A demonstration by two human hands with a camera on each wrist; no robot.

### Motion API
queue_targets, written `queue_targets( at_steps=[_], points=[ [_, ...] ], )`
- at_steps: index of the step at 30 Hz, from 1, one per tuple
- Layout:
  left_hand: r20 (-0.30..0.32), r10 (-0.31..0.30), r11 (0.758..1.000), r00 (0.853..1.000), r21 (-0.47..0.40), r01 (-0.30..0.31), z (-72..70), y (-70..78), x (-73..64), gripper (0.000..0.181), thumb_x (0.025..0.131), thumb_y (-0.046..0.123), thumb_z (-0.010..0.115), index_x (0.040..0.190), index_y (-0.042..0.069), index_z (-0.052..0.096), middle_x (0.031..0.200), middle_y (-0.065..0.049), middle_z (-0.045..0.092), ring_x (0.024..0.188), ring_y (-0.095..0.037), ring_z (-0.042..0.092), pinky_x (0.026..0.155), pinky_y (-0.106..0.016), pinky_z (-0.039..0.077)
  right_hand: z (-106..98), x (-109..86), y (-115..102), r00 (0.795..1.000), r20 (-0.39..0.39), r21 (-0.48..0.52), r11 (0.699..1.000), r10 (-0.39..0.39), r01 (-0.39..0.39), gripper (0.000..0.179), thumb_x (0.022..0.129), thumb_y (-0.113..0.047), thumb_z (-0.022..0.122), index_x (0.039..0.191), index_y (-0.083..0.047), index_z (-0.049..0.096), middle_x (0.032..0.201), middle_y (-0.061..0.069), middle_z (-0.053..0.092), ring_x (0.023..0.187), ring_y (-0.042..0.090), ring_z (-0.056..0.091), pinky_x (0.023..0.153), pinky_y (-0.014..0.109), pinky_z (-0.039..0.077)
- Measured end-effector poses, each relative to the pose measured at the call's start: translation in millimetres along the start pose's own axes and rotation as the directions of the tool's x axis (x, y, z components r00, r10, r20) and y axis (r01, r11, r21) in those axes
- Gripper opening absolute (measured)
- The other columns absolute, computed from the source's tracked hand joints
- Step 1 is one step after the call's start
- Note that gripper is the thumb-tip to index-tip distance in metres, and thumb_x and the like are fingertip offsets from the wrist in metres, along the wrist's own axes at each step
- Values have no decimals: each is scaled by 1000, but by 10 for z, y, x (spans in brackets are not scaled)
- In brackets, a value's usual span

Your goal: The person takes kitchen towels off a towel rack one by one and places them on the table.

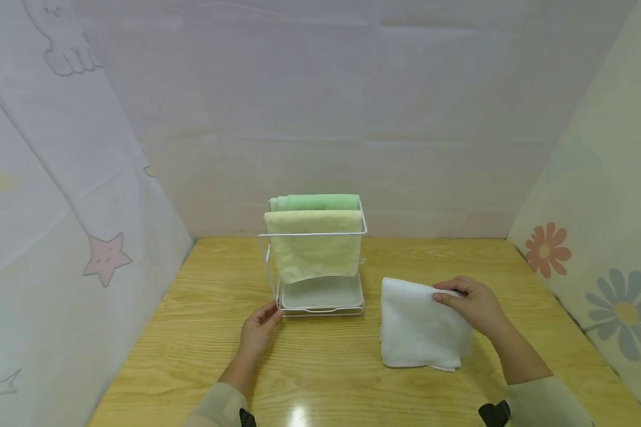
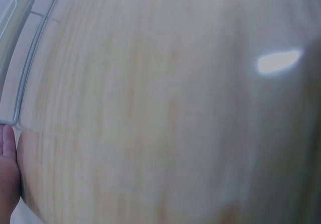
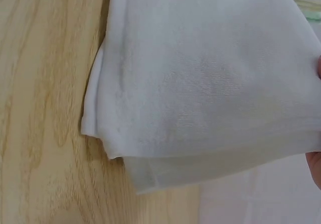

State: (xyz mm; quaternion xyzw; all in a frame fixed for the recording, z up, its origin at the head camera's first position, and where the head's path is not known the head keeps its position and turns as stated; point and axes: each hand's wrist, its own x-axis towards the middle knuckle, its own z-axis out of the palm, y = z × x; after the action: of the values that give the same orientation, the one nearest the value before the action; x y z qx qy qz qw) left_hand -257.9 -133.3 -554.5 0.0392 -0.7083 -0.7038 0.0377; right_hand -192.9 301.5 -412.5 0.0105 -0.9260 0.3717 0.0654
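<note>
At the far left, the pale wall (image 1: 37,237) is showing a pink star (image 1: 107,259), and along its foot the wooden table (image 1: 203,320) is beginning. Coming in from the near edge, the left sleeve (image 1: 219,406) is ending just above a black band (image 1: 247,418), and beyond it the left hand (image 1: 257,330) is pinching the lower front left corner of the white wire rack (image 1: 310,235), thumb and fingers closing narrowly there; in the left wrist view only part of this hand is showing, at the left edge. The rack is standing upright near the middle of the table. Toward its back a green towel (image 1: 320,203) is hanging folded, and just in front of that a yellow towel (image 1: 315,255) is draping down, behind the rack's front top bar. Below them a pale tray (image 1: 323,295) is lying in the rack's base. To the right of the rack, and apart from it, the folded white towel (image 1: 416,326) is hanging over the table, its upper right edge being held between the thumb and fingers of the right hand (image 1: 475,305); whether its lower edge is touching the wood, I cannot tell. Farther right, an orange flower (image 1: 548,250) and a blue-grey flower (image 1: 626,314) are decorating the other wall.
</note>
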Motion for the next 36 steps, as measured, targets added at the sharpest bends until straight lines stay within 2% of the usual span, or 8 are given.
queue_targets(
  at_steps=[4, 9, 14, 23, 36],
  points=[
    [-7, -9, 1000, 1000, -15, 9, -1, -5, 8, 42, 91, 6, 69, 128, -8, 57, 127, -27, 61, 89, 6, 61, 81, -12, 54, 66, 154, 92, 1000, 12, -8, 1000, -5, 5, 39, 88, -44, 71, 111, -13, 74, 113, 9, 69, 104, 28, 63, 79, 33, 54],
    [-7, -5, 1000, 1000, -17, 5, 1, -9, 16, 41, 91, 6, 68, 128, -9, 57, 125, -24, 63, 89, 6, 61, 82, -11, 54, 175, 358, 226, 999, 39, -8, 1000, -5, 5, 41, 88, -42, 71, 113, -10, 73, 117, 14, 68, 109, 34, 62, 85, 43, 56],
    [-13, -9, 1000, 1000, -17, 9, 4, -17, 30, 41, 90, 8, 70, 127, -7, 59, 124, -22, 64, 91, 6, 61, 82, -11, 54, 271, 501, 334, 998, 58, -26, 1000, 9, -7, 40, 90, -40, 70, 117, -9, 72, 121, 17, 67, 114, 37, 60, 94, 51, 53],
    [-19, -3, 1000, 1000, 13, 4, 4, -1, 15, 39, 91, 7, 69, 126, -8, 59, 124, -25, 63, 88, 7, 61, 80, -11, 53, 408, 660, 486, 991, 78, -19, 994, 111, -110, 43, 92, -37, 69, 122, -7, 68, 133, 22, 58, 126, 43, 50, 103, 57, 46],
    [-5, -7, 1000, 1000, 4, 7, -5, -14, 16, 41, 92, 8, 68, 129, -8, 57, 128, -25, 62, 91, 6, 61, 82, -11, 53, 439, 733, 779, 975, 125, 3, 982, 185, -187, 50, 96, -28, 64, 140, -5, 52, 149, 25, 43, 140, 47, 32, 114, 62, 28]
  ],
)
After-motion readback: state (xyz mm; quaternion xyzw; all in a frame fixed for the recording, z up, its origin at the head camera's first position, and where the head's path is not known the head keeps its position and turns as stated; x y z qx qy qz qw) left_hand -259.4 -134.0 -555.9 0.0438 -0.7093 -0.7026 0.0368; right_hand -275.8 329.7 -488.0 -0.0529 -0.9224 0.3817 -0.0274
